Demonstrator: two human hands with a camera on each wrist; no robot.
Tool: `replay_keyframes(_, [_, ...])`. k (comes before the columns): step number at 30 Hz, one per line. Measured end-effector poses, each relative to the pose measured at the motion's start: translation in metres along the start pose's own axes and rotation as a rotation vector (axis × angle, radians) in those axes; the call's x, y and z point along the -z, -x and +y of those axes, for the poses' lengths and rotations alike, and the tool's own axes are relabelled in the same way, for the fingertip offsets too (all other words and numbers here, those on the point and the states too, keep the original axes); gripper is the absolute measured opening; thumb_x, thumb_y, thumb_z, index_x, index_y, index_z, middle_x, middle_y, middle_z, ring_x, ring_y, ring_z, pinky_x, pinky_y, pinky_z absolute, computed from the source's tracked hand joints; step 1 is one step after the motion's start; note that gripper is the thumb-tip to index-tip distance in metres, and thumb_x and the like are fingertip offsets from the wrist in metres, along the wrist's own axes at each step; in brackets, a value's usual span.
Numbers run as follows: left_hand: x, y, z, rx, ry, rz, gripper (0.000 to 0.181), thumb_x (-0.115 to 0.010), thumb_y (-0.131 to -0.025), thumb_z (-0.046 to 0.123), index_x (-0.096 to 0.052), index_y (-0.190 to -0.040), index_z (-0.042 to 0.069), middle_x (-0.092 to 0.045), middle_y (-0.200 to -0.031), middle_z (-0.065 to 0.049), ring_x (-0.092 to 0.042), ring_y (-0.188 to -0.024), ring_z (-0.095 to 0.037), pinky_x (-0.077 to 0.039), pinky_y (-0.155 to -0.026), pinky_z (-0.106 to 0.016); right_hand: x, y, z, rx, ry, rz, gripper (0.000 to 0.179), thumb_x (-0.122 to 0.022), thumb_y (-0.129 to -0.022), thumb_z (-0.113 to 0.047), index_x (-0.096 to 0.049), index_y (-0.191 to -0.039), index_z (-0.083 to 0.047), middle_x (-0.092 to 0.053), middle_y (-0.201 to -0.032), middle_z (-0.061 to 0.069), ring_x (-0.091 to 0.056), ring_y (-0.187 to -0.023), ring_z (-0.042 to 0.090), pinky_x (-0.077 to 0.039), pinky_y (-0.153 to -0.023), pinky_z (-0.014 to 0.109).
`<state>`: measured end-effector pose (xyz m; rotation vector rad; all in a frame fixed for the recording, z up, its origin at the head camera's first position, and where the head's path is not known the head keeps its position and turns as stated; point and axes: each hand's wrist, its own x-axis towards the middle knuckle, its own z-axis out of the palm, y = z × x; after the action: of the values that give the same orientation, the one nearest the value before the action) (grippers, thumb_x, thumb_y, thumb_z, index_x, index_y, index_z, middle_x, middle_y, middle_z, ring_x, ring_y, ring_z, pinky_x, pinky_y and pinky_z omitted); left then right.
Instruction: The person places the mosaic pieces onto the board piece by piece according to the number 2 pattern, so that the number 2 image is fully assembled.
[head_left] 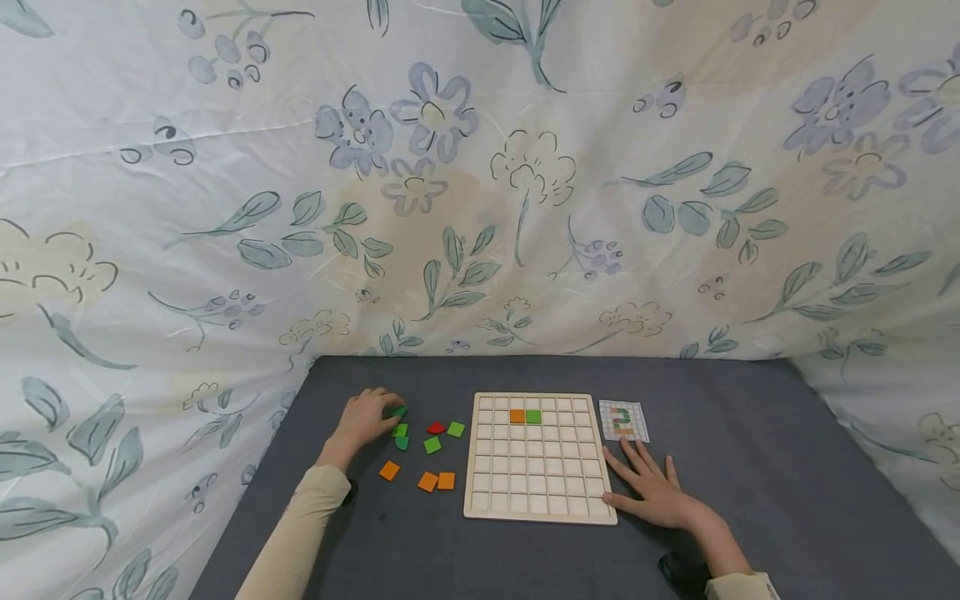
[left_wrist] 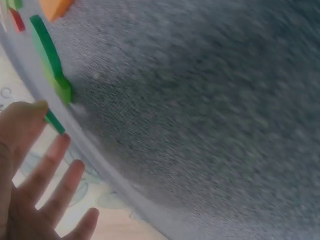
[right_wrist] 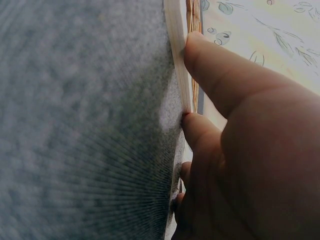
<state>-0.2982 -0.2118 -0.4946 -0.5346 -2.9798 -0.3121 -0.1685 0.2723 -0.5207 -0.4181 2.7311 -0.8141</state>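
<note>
My left hand (head_left: 367, 419) is at the left of the table, pinching a dark green tile (left_wrist: 55, 122) between thumb and forefinger. Just below it lie a light green tile (head_left: 400, 430) and another dark green tile (head_left: 402, 443). The wooden grid board (head_left: 540, 515) lies in the middle, with an orange tile (head_left: 517, 416) and a light green tile (head_left: 533, 417) side by side in an upper row. My right hand (head_left: 652, 492) rests with fingers spread at the board's right edge; its thumb and forefinger touch the rim (right_wrist: 176, 45).
A small printed pattern card (head_left: 623, 421) lies right of the board, above my right fingertips. Between left hand and board are a red tile (head_left: 436, 428), loose light green tiles (head_left: 432, 445) and orange tiles (head_left: 428, 482). A flowered cloth (head_left: 480, 183) hangs behind the grey table.
</note>
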Motion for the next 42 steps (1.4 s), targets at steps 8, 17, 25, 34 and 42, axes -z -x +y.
replay_keyframes(8, [-0.001,-0.008,0.009,-0.011,0.0,-0.002,0.025,-0.069,-0.083,0.024,-0.068,-0.107,0.02,-0.064,-0.108,-0.004,-0.055,-0.098,-0.028,-0.043,-0.086,-0.055,-0.003,-0.001,0.004,0.001,-0.004,0.01,0.074,-0.054,-0.088,-0.05,-0.027,-0.147,-0.014,-0.005,-0.153,0.022,0.004,-0.138,0.046,0.016,-0.096,0.071])
replay_keyframes(17, [-0.006,-0.016,0.016,-0.041,0.014,0.023,0.024,-0.071,-0.081,0.022,-0.069,-0.105,0.022,-0.064,-0.105,-0.003,-0.056,-0.095,-0.026,-0.044,-0.084,-0.055,-0.006,-0.002,0.006,0.029,-0.01,0.028,0.073,-0.055,-0.089,-0.048,-0.026,-0.147,-0.014,-0.006,-0.152,0.024,0.004,-0.138,0.047,0.016,-0.095,0.072])
replay_keyframes(25, [-0.007,-0.023,0.026,-0.056,0.041,0.006,0.025,-0.07,-0.081,0.021,-0.069,-0.107,0.022,-0.063,-0.107,-0.003,-0.056,-0.099,-0.027,-0.042,-0.088,-0.056,-0.001,0.0,-0.002,-0.007,0.018,0.006,0.075,-0.055,-0.088,-0.049,-0.027,-0.147,-0.012,-0.005,-0.153,0.023,0.003,-0.138,0.048,0.014,-0.095,0.073])
replay_keyframes(34, [-0.008,-0.03,0.039,-0.092,0.058,0.017,0.027,-0.07,-0.081,0.02,-0.068,-0.107,0.021,-0.063,-0.106,-0.001,-0.056,-0.098,-0.026,-0.042,-0.088,-0.056,-0.002,0.0,-0.002,-0.015,0.017,0.005,0.075,-0.055,-0.088,-0.049,-0.027,-0.147,-0.013,-0.004,-0.153,0.023,0.004,-0.138,0.047,0.014,-0.095,0.072])
replay_keyframes(42, [-0.008,-0.036,0.051,-0.113,0.049,0.03,0.028,-0.07,-0.08,0.019,-0.068,-0.108,0.02,-0.062,-0.108,-0.001,-0.056,-0.102,-0.026,-0.043,-0.089,-0.054,-0.002,0.001,-0.001,-0.005,0.007,0.002,0.075,-0.054,-0.089,-0.049,-0.026,-0.147,-0.012,-0.004,-0.153,0.023,0.005,-0.138,0.047,0.015,-0.095,0.072])
